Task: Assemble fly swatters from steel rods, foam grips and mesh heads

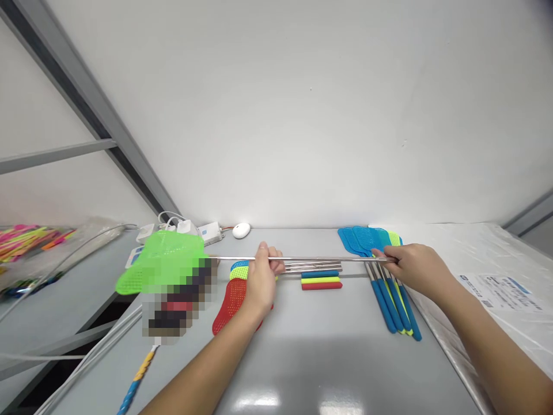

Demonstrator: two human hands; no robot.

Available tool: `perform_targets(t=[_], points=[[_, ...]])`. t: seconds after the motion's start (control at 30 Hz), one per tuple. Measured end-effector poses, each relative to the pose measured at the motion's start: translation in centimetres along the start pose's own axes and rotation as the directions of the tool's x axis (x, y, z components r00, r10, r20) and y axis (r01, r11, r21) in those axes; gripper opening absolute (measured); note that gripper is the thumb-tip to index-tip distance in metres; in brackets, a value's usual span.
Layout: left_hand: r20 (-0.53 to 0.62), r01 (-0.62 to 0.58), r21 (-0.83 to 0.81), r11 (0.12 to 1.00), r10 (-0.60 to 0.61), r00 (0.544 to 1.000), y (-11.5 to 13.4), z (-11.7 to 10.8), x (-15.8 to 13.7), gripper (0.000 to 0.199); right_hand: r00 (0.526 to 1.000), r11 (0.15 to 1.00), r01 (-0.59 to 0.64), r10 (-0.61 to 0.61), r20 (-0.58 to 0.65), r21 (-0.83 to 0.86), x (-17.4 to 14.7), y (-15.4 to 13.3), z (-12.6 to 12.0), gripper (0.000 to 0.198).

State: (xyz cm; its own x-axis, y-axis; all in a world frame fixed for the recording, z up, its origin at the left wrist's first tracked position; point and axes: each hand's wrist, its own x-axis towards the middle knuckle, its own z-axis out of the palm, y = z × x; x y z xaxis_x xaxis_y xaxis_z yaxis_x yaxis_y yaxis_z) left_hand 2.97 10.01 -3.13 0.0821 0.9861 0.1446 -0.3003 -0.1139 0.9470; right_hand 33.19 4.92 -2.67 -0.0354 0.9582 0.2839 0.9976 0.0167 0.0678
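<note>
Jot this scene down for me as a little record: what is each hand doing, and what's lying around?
Left hand: gripping a metal rod partway along
Right hand: holding the rod's right end
Rod's left end: green swatter head
Beside left hand: red swatter head, partly hidden
Table middle: three grips side by side, blue, yellow, red
Table right: pile of swatters, mostly blue
Unclear: blurred patch at left

The left hand wraps the rod, thumb up; the right hand pinches the rod's right end. Both bare forearms slant below the rod.
</note>
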Motion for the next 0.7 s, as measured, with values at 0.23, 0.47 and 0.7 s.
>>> perform_targets(t=[0.23,0.47,0.7], points=[[0.087,0.08,0.093,0.993,-0.088,0.992,-1.9,1.5,-2.4,0.052,0.998,0.997,0.024,-0.028,-0.064,-0.073,-0.6,-3.0,-0.1,0.052],[0.146,0.138,0.104,0.985,-0.152,0.978,-2.6,2.1,-2.9,0.053,0.991,0.996,0.075,-0.078,-0.11,-0.039,-1.6,-5.8,-0.1,0.049],[0.016,0.006,-0.068,0.998,-0.005,1.0,-0.9,1.0,-1.6,0.051,0.995,0.996,0.09,-0.089,-0.043,0.023,-1.2,-5.2,0.2,0.047]])
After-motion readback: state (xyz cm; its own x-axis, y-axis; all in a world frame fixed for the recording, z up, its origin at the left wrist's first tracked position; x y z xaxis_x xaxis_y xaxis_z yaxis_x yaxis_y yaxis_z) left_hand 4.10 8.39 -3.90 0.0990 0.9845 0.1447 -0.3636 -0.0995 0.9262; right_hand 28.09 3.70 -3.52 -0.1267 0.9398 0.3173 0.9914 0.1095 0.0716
